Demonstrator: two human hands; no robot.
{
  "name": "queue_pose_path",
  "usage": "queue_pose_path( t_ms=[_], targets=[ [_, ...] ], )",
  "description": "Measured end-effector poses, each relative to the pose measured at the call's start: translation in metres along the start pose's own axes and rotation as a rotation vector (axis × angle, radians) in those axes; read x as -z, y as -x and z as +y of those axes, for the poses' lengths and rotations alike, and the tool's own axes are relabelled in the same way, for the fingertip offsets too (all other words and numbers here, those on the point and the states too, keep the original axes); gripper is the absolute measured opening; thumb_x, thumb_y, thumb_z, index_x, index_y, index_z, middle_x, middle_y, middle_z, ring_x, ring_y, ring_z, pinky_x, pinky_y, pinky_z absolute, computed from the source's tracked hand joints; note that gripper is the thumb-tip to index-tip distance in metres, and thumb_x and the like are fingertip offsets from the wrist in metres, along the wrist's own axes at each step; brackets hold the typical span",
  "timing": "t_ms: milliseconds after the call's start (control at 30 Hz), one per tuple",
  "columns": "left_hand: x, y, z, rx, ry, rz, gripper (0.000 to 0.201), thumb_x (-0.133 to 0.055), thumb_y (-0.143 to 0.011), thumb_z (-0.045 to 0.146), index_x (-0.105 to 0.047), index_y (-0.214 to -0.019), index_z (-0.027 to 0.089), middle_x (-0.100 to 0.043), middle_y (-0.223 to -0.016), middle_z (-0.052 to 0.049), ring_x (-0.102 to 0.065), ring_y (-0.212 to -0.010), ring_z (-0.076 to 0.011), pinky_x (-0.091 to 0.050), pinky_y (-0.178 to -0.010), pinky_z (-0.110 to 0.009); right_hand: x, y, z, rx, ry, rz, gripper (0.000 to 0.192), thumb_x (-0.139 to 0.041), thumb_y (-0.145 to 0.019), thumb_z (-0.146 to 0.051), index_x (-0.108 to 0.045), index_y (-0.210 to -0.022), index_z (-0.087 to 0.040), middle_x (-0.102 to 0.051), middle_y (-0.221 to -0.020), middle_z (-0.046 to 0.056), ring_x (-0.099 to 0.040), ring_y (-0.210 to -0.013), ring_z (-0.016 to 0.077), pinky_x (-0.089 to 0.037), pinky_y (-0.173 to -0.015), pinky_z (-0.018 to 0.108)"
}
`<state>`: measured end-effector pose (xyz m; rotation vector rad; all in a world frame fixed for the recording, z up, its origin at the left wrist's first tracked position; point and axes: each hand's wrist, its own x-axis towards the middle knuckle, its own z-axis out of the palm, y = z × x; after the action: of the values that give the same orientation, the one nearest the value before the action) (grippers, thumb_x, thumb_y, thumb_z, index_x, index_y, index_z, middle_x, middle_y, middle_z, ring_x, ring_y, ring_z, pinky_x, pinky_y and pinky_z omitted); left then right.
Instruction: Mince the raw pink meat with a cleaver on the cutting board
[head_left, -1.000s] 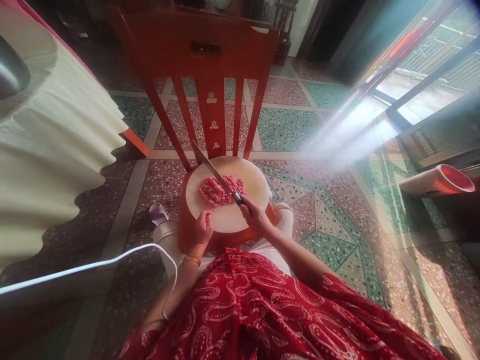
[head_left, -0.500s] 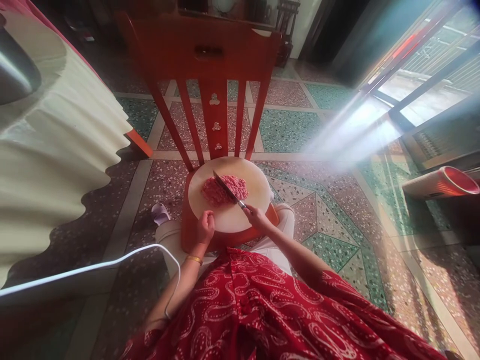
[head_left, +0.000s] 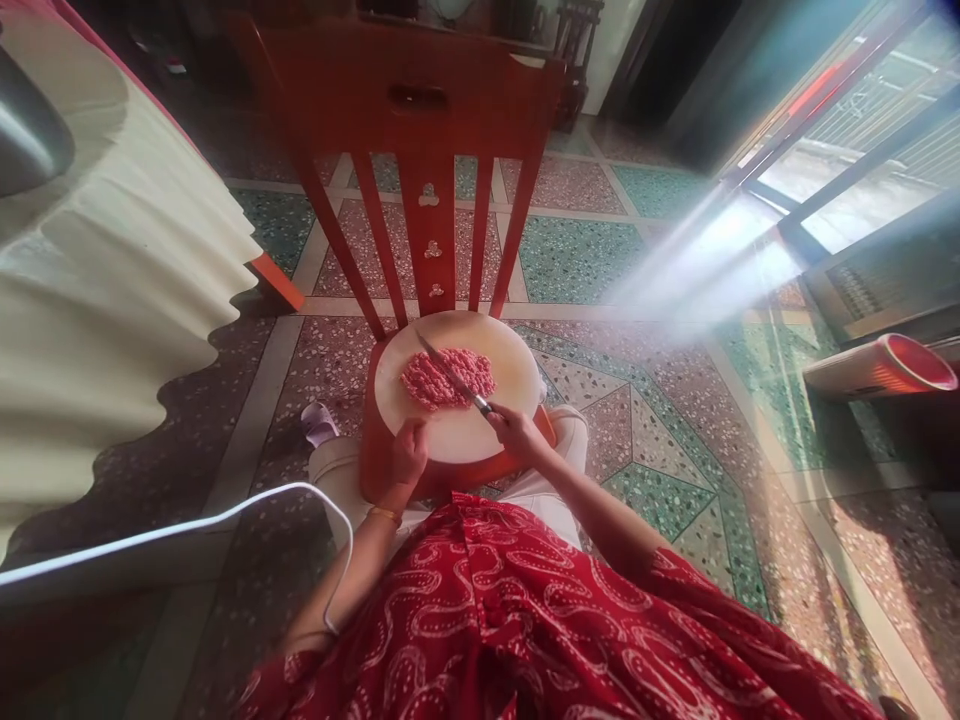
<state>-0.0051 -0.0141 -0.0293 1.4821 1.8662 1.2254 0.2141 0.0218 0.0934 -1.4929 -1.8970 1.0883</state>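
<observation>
Round chopping board (head_left: 517, 375) sits on the seat of a red wooden chair (head_left: 420, 110); its far rim almost meets the chair's back slats, its near rim comes out to the person's knees. Bare cream margin runs all round the meat, widest on the right and on the near side.

Open floor to the right of the chair, patterned terrazzo tiles (head_left: 577, 255) running out to a sunlit sliding door. To the left the room is tighter: a scalloped pale tablecloth (head_left: 112, 290) hangs close by, and a white cable (head_left: 187, 525) loops across the floor beside the left forearm.

Count: one board, one knife, one heap of meat, two hands, one chair, one red cup (head_left: 911, 365) lying on its side well off to the right.

Minced meat (head_left: 431, 380) lies a little left of the board's middle (pink, coarse, pressed into a low, roughly oval mound, wider than deep).

Right hand (head_left: 517, 435) is closed round the dark handle of the knife (head_left: 450, 372), at the board's near-right rim. The blade runs diagonally up and left across the mound; I cannot tell whether its edge touches the meat.

Left hand (head_left: 409, 455) rests at the board's near-left edge, fingers curled in loosely, holding nothing that shows. A gold bangle (head_left: 384, 515) circles that wrist.
</observation>
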Motion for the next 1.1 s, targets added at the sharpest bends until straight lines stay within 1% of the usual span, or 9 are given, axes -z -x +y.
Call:
queue_pose_path(
  t_ms=[133, 333, 500, 567, 700, 833, 900, 1033, 1100],
  targets=[
    [-0.001, 0.0, 0.001, 0.019, 0.008, 0.006, 0.017, -0.039, -0.084, 0.024, -0.055, -0.087, 0.018, -0.061, -0.074, -0.002, -0.057, -0.067, -0.0138, -0.045, -0.066, -0.025, 0.002, -0.001, -0.011, 0.113, -0.093, 0.087, 0.049, -0.04, -0.088, -0.042, -0.056, -0.124, -0.012, -0.054, -0.067, 0.0, -0.044, -0.055, 0.0097, -0.037, -0.053, 0.02],
    [0.0, -0.001, 0.001, -0.014, 0.01, 0.001, 0.018, -0.039, -0.084, 0.026, -0.055, -0.085, 0.018, -0.061, -0.075, -0.003, -0.058, -0.07, -0.015, -0.045, -0.066, -0.025, -0.005, 0.001, -0.002, -0.042, 0.014, -0.069, 0.043, -0.042, -0.086, -0.04, -0.067, -0.107, -0.011, -0.049, -0.058, -0.001, -0.041, -0.051, 0.0098, -0.034, -0.049, 0.021],
    [0.0, 0.0, 0.001, -0.022, 0.015, 0.007, 0.017, -0.039, -0.085, 0.026, -0.054, -0.087, 0.019, -0.061, -0.075, -0.002, -0.058, -0.07, -0.015, -0.045, -0.067, -0.026, -0.006, 0.003, -0.013, 0.098, -0.059, 0.029, 0.047, -0.039, -0.089, -0.041, -0.057, -0.122, -0.014, -0.055, -0.067, 0.0, -0.045, -0.055, 0.0103, -0.036, -0.053, 0.021],
    [0.001, 0.001, 0.001, -0.009, 0.014, 0.011, 0.017, -0.039, -0.084, 0.025, -0.055, -0.088, 0.019, -0.061, -0.074, -0.003, -0.058, -0.07, -0.0154, -0.046, -0.067, -0.026, -0.01, 0.002, -0.009, 0.073, -0.009, 0.012, 0.043, -0.041, -0.088, -0.039, -0.062, -0.116, -0.013, -0.058, -0.07, 0.002, -0.048, -0.058, 0.0113, -0.038, -0.056, 0.022],
    [0.002, 0.0, 0.0, -0.02, 0.011, -0.011, 0.016, -0.041, -0.083, 0.024, -0.055, -0.086, 0.019, -0.062, -0.077, -0.004, -0.058, -0.072, -0.016, -0.046, -0.069, -0.027, -0.01, 0.003, -0.005, -0.016, 0.071, -0.071, 0.039, -0.042, -0.087, -0.038, -0.068, -0.101, -0.014, -0.055, -0.061, 0.0, -0.044, -0.053, 0.011, -0.035, -0.052, 0.022],
    [0.0, 0.0, -0.002, -0.026, 0.004, 0.004, 0.017, -0.039, -0.084, 0.025, -0.055, -0.087, 0.019, -0.061, -0.075, -0.003, -0.058, -0.07, -0.015, -0.046, -0.069, -0.026, -0.002, 0.001, -0.02, 0.107, -0.018, 0.011, 0.045, -0.04, -0.088, -0.04, -0.059, -0.12, -0.014, -0.054, -0.064, -0.001, -0.043, -0.053, 0.01, -0.035, -0.052, 0.02],
    [-0.001, 0.0, -0.003, -0.009, -0.003, 0.006, 0.017, -0.04, -0.084, 0.026, -0.054, -0.089, 0.019, -0.06, -0.074, -0.002, -0.058, -0.069, -0.0148, -0.045, -0.068, -0.026, -0.004, 0.0, -0.019, 0.137, -0.039, 0.042, 0.045, -0.04, -0.089, -0.039, -0.057, -0.121, -0.013, -0.057, -0.071, 0.001, -0.046, -0.057, 0.0104, -0.037, -0.056, 0.021],
    [0.001, 0.001, 0.0, 0.011, -0.003, -0.018, 0.018, -0.039, -0.084, 0.026, -0.055, -0.086, 0.019, -0.06, -0.071, -0.002, -0.057, -0.068, -0.0151, -0.045, -0.066, -0.026, -0.011, 0.003, -0.006, -0.008, 0.046, -0.063, 0.042, -0.039, -0.087, -0.039, -0.067, -0.102, -0.01, -0.056, -0.064, 0.002, -0.045, -0.055, 0.0112, -0.036, -0.053, 0.022],
    [0.002, 0.0, 0.002, -0.006, 0.004, -0.029, 0.018, -0.038, -0.085, 0.027, -0.055, -0.084, 0.019, -0.06, -0.073, -0.003, -0.057, -0.069, -0.0153, -0.045, -0.067, -0.026, -0.01, 0.006, -0.009, -0.022, 0.045, -0.098, 0.043, -0.039, -0.087, -0.04, -0.068, -0.101, -0.012, -0.053, -0.059, 0.0, -0.042, -0.052, 0.0106, -0.033, -0.05, 0.022]
  ],
)
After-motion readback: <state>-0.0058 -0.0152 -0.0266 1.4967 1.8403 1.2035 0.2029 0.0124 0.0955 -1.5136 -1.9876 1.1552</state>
